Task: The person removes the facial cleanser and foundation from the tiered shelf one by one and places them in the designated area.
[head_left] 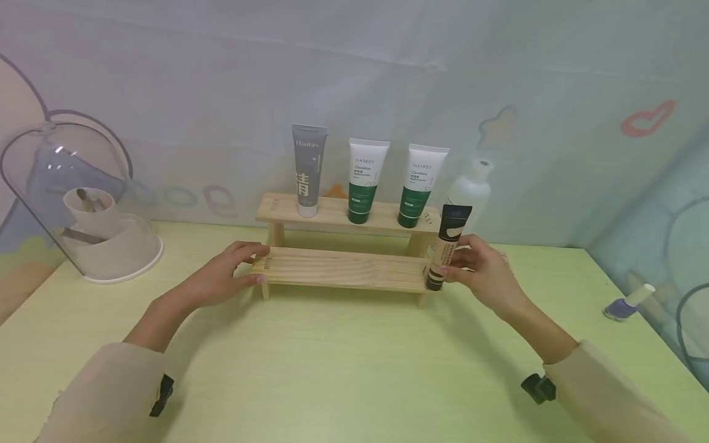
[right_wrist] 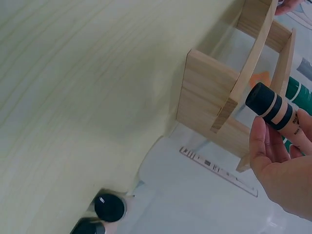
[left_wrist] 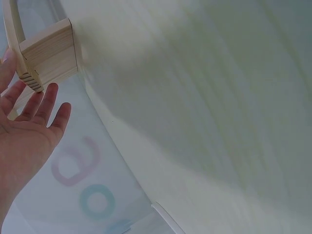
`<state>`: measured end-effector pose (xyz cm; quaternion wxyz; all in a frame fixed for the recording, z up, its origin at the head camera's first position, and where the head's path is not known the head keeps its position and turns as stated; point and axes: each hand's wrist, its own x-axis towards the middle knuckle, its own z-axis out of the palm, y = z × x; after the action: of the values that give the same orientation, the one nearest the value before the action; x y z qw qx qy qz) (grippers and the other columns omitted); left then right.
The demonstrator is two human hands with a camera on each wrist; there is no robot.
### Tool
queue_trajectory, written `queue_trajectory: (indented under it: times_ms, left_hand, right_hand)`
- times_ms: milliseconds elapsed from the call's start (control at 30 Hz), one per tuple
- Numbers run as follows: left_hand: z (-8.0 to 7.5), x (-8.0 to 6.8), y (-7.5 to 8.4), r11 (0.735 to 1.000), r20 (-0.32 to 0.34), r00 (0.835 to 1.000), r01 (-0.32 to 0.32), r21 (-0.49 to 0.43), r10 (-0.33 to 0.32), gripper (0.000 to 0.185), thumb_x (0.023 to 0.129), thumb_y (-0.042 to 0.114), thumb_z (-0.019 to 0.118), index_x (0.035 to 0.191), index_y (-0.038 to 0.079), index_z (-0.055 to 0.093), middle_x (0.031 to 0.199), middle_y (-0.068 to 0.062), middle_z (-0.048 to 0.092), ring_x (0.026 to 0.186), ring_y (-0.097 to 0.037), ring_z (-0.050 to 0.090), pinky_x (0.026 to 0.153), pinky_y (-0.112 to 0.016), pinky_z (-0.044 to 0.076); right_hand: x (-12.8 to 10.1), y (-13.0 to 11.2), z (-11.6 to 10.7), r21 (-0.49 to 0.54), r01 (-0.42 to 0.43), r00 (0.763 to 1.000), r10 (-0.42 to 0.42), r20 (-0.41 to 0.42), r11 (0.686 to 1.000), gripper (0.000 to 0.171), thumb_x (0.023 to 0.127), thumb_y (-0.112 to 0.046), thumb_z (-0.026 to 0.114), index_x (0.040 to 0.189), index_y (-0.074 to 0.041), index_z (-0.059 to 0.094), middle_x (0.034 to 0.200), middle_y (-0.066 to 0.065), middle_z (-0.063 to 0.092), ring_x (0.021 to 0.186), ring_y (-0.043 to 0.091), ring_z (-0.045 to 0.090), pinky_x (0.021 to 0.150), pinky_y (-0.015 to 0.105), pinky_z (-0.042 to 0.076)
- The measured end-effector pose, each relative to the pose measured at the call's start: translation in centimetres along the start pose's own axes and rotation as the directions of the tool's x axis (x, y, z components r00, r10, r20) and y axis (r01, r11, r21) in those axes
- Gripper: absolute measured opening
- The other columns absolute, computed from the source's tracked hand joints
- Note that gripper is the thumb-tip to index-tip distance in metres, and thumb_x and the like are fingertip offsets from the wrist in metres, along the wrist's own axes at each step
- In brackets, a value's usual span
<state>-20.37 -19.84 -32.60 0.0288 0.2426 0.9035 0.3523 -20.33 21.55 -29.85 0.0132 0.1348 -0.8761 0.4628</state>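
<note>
At a pale green tabletop, a person's hands worked at a two-step pine wood rack (head_left: 338, 269).

From left: the left hand (head_left: 229, 271), fingers straight, touched the rack's lower step; a grey tube (head_left: 307, 170) and two white-and-green tubes (head_left: 365, 180) already stood on the upper step; the right hand (head_left: 482, 271) gripped a beige black-capped tube (head_left: 445, 249) at the lower step's right end, seemingly not yet released. A pastel-patterned wall cloth hung behind.

Head view looks down; both wrist views closely share the wooden rack (head_left: 340, 269).
</note>
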Motion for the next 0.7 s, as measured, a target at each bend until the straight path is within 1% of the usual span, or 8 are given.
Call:
queue_trajectory:
  times_ms: [133, 333, 433, 567, 700]
  left_hand:
    - [0.0, 0.0, -0.1, 1.000, 0.001, 1.000, -0.001, 0.000, 0.001, 0.053, 0.091, 0.016, 0.058, 0.135, -0.004, 0.037, 0.134, -0.026, 0.030, 0.116, -0.042, 0.039, 0.092, -0.061, 0.029]
    - [0.0, 0.0, 0.0, 1.000, -0.003, 1.000, -0.003, 0.002, 0.003, 0.053, 0.091, 0.015, 0.058, 0.135, -0.004, 0.037, 0.133, -0.026, 0.031, 0.116, -0.042, 0.039, 0.091, -0.061, 0.030]
    - [0.0, 0.0, 0.0, 1.000, -0.005, 1.000, -0.007, 0.006, 0.007, 0.053, 0.091, 0.016, 0.058, 0.134, -0.004, 0.038, 0.133, -0.027, 0.031, 0.115, -0.042, 0.040, 0.091, -0.061, 0.030]
    - [0.0, 0.0, 0.0, 1.000, -0.005, 1.000, -0.003, 0.008, 0.003, 0.053, 0.091, 0.016, 0.058, 0.135, -0.004, 0.037, 0.134, -0.027, 0.031, 0.115, -0.042, 0.040, 0.091, -0.061, 0.030]
    - [0.0, 0.0, -0.1, 1.000, -0.004, 1.000, -0.003, 0.007, 0.003, 0.053, 0.091, 0.016, 0.058, 0.135, -0.004, 0.037, 0.134, -0.026, 0.030, 0.115, -0.042, 0.040, 0.091, -0.061, 0.030]
  right_hand:
    - [-0.4, 0.4, -0.8, 0.006, -0.010, 1.000, 0.010, -0.001, 1.000, 0.041, 0.086, -0.006, 0.063, 0.121, 0.000, 0.043, 0.110, 0.022, 0.059, 0.092, 0.022, 0.060, 0.075, 0.030, 0.050]
    - [-1.2, 1.1, -2.4, 0.000, -0.035, 0.999, 0.035, -0.012, 0.999, 0.043, 0.088, -0.011, 0.062, 0.122, 0.001, 0.039, 0.111, 0.023, 0.058, 0.085, 0.012, 0.060, 0.071, 0.029, 0.051]
    - [-1.5, 1.6, -3.1, -0.009, -0.039, 0.999, 0.039, -0.019, 0.999, 0.042, 0.089, -0.011, 0.060, 0.120, 0.002, 0.036, 0.105, 0.022, 0.060, 0.080, 0.014, 0.061, 0.069, 0.028, 0.051]
    - [-1.8, 2.2, -3.9, -0.011, -0.038, 0.999, 0.038, -0.021, 0.999, 0.040, 0.090, -0.011, 0.059, 0.117, 0.002, 0.031, 0.098, 0.020, 0.061, 0.076, 0.016, 0.063, 0.070, 0.030, 0.052]
    - [-2.2, 2.8, -4.6, -0.008, -0.029, 0.999, 0.029, -0.023, 1.000, 0.041, 0.091, -0.012, 0.058, 0.117, 0.002, 0.031, 0.099, 0.022, 0.060, 0.077, 0.012, 0.063, 0.071, 0.033, 0.052]
